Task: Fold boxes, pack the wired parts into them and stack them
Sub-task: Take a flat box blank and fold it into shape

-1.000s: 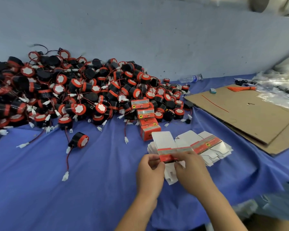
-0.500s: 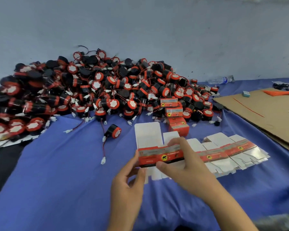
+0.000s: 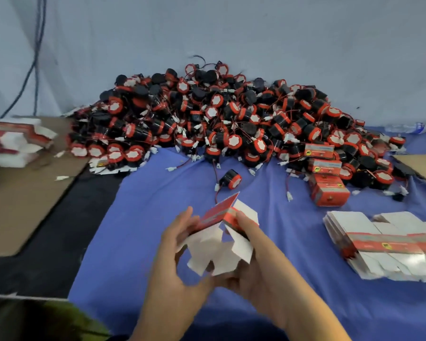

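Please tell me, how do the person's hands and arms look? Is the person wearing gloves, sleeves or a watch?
The left hand and the right hand are bare: no gloves, no ring visible. The forearms are bare too, with no sleeve, watch or band as far as the picture shows. Blur hides any small marks.

Blue cloth (image 3: pixel 158 205), cardboard sheet (image 3: pixel 22 205), water bottle (image 3: pixel 413 127)

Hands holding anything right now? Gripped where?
One part-folded box, held between both hands: left hand grips its left side, right hand grips its right side.
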A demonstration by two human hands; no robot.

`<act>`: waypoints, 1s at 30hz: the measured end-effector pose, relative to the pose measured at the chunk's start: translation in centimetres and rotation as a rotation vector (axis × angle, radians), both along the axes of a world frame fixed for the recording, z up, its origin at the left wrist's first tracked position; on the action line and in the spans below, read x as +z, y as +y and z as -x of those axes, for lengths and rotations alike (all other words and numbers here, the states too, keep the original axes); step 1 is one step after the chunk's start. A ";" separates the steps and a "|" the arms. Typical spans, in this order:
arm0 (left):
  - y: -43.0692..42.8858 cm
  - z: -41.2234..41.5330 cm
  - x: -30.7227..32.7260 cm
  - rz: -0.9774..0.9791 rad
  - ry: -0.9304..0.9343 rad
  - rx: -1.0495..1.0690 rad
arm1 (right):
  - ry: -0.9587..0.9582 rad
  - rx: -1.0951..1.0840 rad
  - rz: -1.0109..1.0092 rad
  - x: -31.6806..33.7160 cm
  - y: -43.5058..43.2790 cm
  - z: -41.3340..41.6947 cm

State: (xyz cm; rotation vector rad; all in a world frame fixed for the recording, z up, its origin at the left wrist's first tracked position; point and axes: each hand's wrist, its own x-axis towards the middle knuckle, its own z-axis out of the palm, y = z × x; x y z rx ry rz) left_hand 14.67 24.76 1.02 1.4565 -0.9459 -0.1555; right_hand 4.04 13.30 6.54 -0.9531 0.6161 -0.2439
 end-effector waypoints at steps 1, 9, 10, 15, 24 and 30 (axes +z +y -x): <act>0.5 -0.6 0.2 0.035 0.028 0.013 | -0.001 0.017 -0.051 -0.1 0.5 -0.3; 2.9 -2.8 1.2 -0.056 0.032 -0.049 | 0.035 0.191 -0.388 -0.9 2.3 -1.1; 3.3 -3.2 1.4 -0.080 0.008 -0.050 | 0.084 0.201 -0.367 -1.0 2.2 -1.1; 4.7 -4.1 2.9 -0.220 -0.220 -0.122 | 0.023 -0.107 -0.118 -0.8 -0.1 -0.3; 5.5 -4.4 4.2 -0.244 -0.250 -0.147 | -0.013 0.233 0.141 0.4 0.2 0.5; 5.7 -4.0 4.7 -0.229 -0.126 -0.237 | 0.063 0.176 0.160 1.0 0.2 0.9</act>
